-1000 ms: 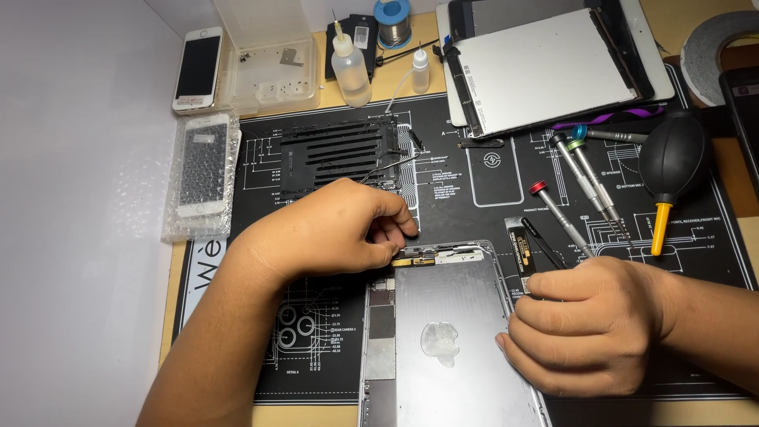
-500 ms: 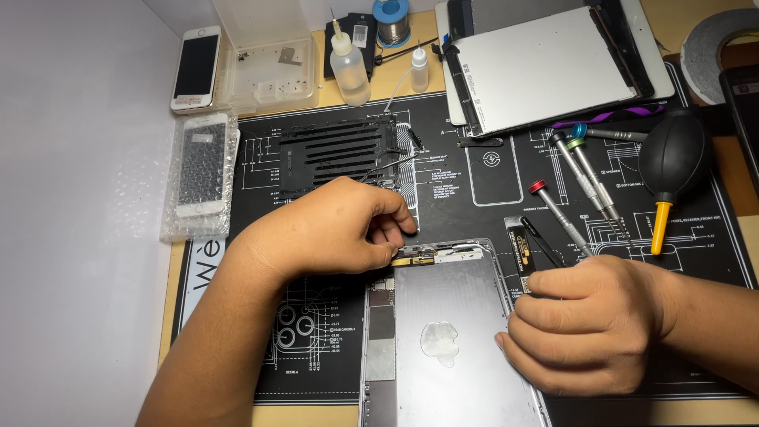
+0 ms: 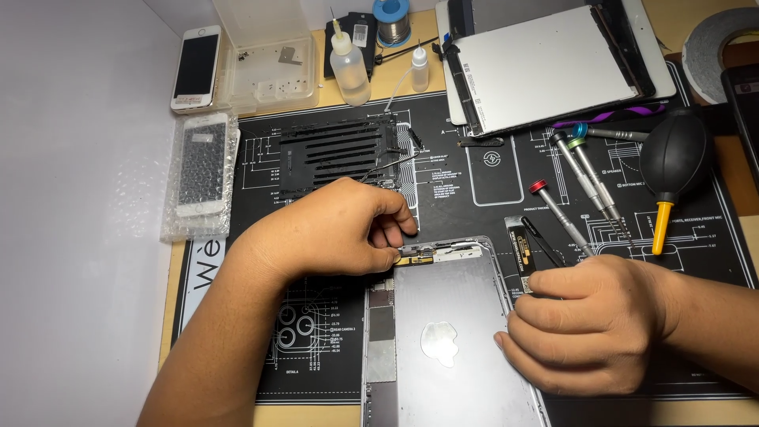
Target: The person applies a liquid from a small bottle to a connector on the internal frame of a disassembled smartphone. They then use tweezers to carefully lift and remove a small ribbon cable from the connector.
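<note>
Head view, looking down on the bench [image 3: 395, 79]. Opened tablet shell [image 3: 455, 348], silver, lies on the black repair mat [image 3: 474, 190] just in front of the person, long axis running away from the body, far short edge uppermost in frame, near end cut off by the bottom edge. Left hand [image 3: 332, 229] comes in from the left and sits curled at the shell's far-left corner; thumb and forefinger are drawn together on something small at the bracket strip [image 3: 443, 251] along that top edge. What exactly is pinched is too small to tell. Right hand [image 3: 589, 320] rests on the shell's right long edge, fingers folded into a loose fist, fingertips touching the metal; whether it grips a tool inside the fist cannot be told. So the work point lies at the top edge, directly under the left fingertips, and up and to the left of the right hand; left hand is clearly the nearer. Small flex part with gold contacts [image 3: 523, 251] lies just beside the shell's upper-right corner, between the hands. Red-capped screwdriver [image 3: 560, 215] lies angled beyond the right hand, two more drivers [image 3: 589, 178] further off, black dust blower [image 3: 672, 162] at right. Detached white screen panel [image 3: 545, 67] sits well apart at the far side.
</note>
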